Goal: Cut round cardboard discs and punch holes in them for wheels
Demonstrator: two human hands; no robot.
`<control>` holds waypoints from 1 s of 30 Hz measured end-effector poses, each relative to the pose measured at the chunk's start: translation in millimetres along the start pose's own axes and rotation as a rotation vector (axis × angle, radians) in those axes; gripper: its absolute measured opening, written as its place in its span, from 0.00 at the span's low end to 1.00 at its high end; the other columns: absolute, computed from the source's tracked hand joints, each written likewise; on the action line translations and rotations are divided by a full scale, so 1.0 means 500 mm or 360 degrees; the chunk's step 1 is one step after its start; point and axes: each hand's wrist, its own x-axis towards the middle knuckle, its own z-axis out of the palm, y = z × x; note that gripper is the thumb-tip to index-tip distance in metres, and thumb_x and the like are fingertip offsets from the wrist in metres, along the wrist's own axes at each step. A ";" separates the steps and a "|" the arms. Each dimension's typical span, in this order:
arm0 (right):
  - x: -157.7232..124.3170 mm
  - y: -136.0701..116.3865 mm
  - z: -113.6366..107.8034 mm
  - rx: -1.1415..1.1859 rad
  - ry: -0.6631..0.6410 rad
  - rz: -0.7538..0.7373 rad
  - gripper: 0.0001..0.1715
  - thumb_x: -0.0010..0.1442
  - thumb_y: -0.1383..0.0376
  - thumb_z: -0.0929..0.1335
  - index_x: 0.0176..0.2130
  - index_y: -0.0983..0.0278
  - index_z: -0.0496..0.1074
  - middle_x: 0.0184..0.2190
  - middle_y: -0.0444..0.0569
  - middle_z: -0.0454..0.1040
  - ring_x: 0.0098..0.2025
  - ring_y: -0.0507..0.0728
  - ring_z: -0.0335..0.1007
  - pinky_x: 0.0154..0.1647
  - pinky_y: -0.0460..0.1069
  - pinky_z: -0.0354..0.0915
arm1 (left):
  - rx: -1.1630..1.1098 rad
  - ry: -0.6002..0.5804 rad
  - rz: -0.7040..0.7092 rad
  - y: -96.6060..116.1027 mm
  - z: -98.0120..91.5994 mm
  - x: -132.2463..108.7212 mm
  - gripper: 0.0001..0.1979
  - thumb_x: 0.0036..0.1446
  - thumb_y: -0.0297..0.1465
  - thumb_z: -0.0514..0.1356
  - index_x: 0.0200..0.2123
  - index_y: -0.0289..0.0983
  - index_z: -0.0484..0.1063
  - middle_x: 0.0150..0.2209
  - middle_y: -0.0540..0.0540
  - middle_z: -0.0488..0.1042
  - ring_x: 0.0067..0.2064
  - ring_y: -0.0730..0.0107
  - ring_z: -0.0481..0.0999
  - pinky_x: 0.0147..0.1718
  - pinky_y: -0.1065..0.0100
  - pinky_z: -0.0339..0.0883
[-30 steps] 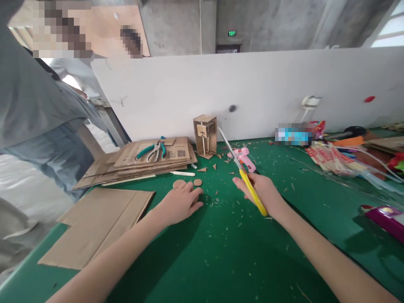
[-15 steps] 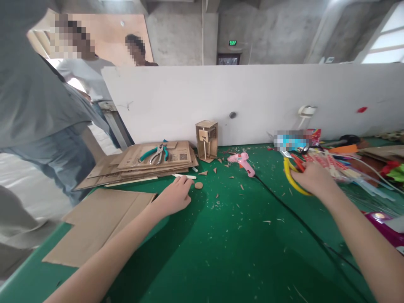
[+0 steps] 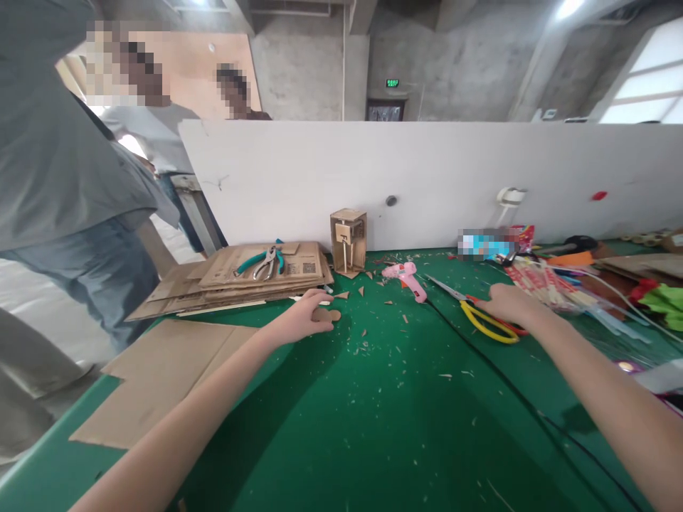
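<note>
My left hand [image 3: 302, 320] is over the left-middle of the table, its thumb and fingers parted around small round cardboard discs [image 3: 335, 315]. Whether the fingertips touch the discs is hard to tell. Partly behind those fingers is a thin pale stick. On the right, my right hand [image 3: 506, 306] grips the scissors [image 3: 483, 323] by their red and yellow handles. The scissors' blades point left, toward a pink glue gun [image 3: 406, 277] lying on the table. A small cardboard box structure [image 3: 348, 243] with sticks inside stands upright at the back.
Teal-handled pliers [image 3: 264, 262] lie on stacked cardboard [image 3: 213, 281] at left. A cut cardboard sheet [image 3: 160, 380] lies in front. The glue gun's black cord [image 3: 512, 387] crosses the green table [image 3: 368, 441]. Packaged sticks [image 3: 555, 284] clutter the right. People stand beyond the left edge.
My right hand has swung the scissors so the blades point left, away from the clutter at the back right. My left hand's fingers have spread near the discs, and a second disc shows.
</note>
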 end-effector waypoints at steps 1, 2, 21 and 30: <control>-0.004 -0.011 -0.015 -0.0045 -0.0035 0.0006 0.14 0.47 0.58 0.71 0.20 0.66 0.72 0.24 0.65 0.75 0.29 0.70 0.73 0.26 0.56 0.61 | 0.0002 0.0006 0.0015 -0.006 -0.008 -0.001 0.22 0.54 0.36 0.56 0.52 0.37 0.66 0.57 0.37 0.63 0.50 0.58 0.71 0.44 0.61 0.68; -0.013 -0.028 -0.031 -0.0077 -0.0047 0.0003 0.15 0.51 0.56 0.68 0.24 0.66 0.73 0.29 0.66 0.77 0.33 0.71 0.74 0.28 0.56 0.61 | 0.0045 0.0004 0.0020 -0.013 -0.016 -0.003 0.20 0.56 0.34 0.53 0.52 0.37 0.67 0.56 0.38 0.65 0.52 0.59 0.70 0.46 0.61 0.67; -0.172 -0.323 0.076 0.0429 -0.0368 -0.0867 0.16 0.63 0.60 0.62 0.47 0.64 0.67 0.43 0.53 0.75 0.44 0.59 0.71 0.38 0.50 0.65 | 0.0585 -0.0035 0.0274 0.019 0.002 -0.037 0.13 0.48 0.19 0.49 0.33 0.38 0.67 0.36 0.45 0.71 0.39 0.62 0.70 0.37 0.64 0.62; -0.168 -0.391 0.103 0.0597 -0.0379 -0.1349 0.20 0.65 0.68 0.59 0.54 0.58 0.67 0.56 0.47 0.69 0.56 0.61 0.62 0.53 0.55 0.59 | 0.0888 -0.0157 0.0225 0.027 -0.032 -0.056 0.22 0.51 0.18 0.48 0.46 0.39 0.69 0.48 0.41 0.72 0.51 0.56 0.68 0.46 0.58 0.63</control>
